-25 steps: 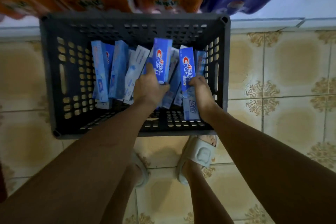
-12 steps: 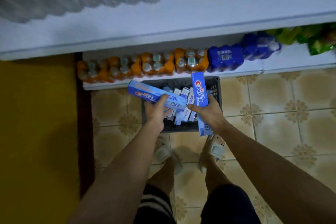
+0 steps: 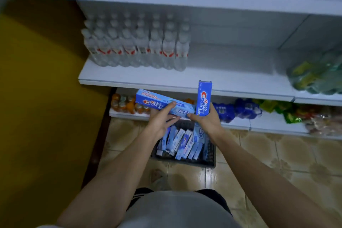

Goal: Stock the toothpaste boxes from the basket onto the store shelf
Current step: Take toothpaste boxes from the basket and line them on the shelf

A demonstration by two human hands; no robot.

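White shelf [image 3: 212, 77] stands bare beside the water bottles [image 3: 137, 42]. Left hand [image 3: 159, 122] and right hand [image 3: 207, 122] each clamp fingers around a toothpaste box [image 3: 162, 102] [image 3: 204, 98]. Light, stiff cartons, probably; mid-length grips suit them.

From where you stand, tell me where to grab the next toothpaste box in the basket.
Take a box by its upper end, coming straight down from above. The boxes lean on end, packed side by side in the basket, so only their tops are free; pinch across the narrow faces. Both the left hand and right hand already hold a box each.
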